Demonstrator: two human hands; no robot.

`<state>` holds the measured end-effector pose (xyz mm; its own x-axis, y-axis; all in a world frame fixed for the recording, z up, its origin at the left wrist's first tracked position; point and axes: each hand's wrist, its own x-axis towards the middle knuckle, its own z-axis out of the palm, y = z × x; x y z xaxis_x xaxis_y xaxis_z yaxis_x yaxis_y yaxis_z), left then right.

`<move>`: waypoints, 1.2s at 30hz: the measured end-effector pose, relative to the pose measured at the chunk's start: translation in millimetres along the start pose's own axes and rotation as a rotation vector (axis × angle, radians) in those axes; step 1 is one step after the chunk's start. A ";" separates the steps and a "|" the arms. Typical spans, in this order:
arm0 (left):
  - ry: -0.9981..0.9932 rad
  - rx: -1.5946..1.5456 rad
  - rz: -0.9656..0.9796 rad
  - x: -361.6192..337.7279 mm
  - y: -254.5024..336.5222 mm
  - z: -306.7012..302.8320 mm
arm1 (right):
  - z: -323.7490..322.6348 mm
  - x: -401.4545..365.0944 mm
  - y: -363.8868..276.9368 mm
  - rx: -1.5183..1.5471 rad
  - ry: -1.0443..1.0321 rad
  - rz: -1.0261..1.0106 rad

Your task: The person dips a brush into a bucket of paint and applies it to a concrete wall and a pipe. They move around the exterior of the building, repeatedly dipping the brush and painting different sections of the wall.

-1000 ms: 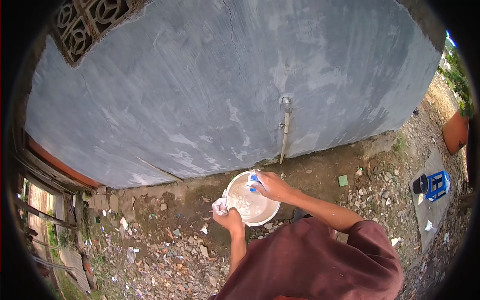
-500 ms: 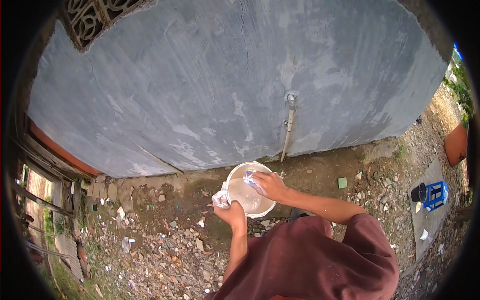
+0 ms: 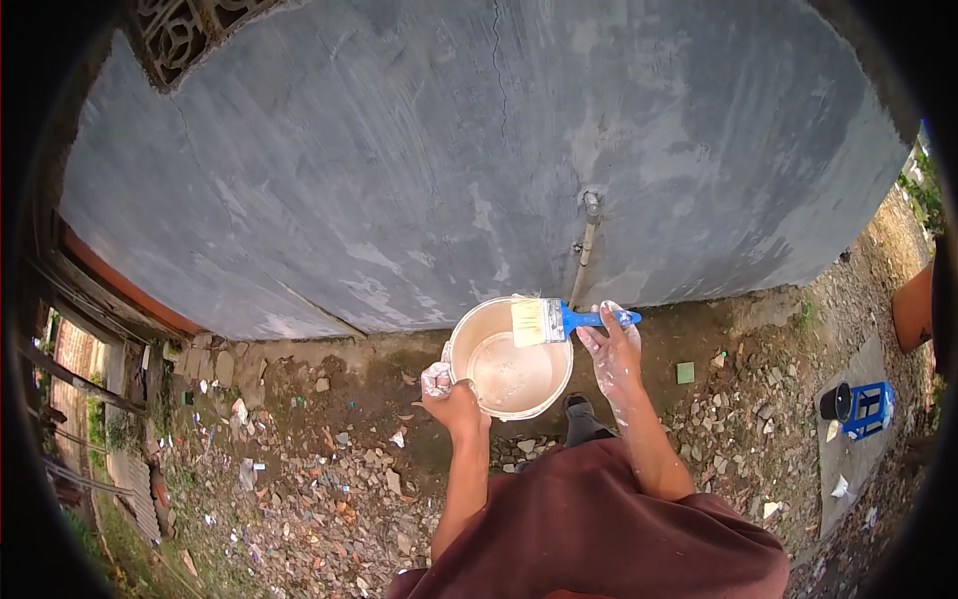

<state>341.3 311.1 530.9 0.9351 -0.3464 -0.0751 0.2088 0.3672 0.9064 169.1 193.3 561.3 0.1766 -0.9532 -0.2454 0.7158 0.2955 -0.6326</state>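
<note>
My left hand (image 3: 452, 401), smeared with white, is closed on the left rim of a white bucket (image 3: 465, 387). Pale, whitish residue coats the bucket's inside. In my right hand (image 3: 616, 351), also spotted with white, the blue handle of a paintbrush (image 3: 567, 320) is gripped between thumb and fingers. Its wide, pale bristles point left and overlap the bucket's upper right part in this view.
A grey-painted wall (image 3: 399, 160) with lighter patches rises ahead, with a pipe (image 3: 587, 245) standing out from it. Rubble and stones (image 3: 339, 489) cover the ground. To the right are a blue stool (image 3: 868, 410), a black pot (image 3: 836, 401) and an orange planter (image 3: 912, 307).
My right hand has come out of the bucket and moved right, and the paintbrush now shows whole above the rim. The bucket has shifted slightly up and right with my left hand.
</note>
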 end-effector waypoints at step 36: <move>0.152 0.045 -0.071 36.0 -47.6 93.8 | 84.7 252.7 -66.7 -0.055 0.078 -0.975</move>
<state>338.1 200.2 524.0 0.9517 -0.2342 -0.1986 0.2661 0.3059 0.9141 223.2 -72.8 603.7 -0.5219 -0.7750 0.3564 0.4915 -0.6147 -0.6169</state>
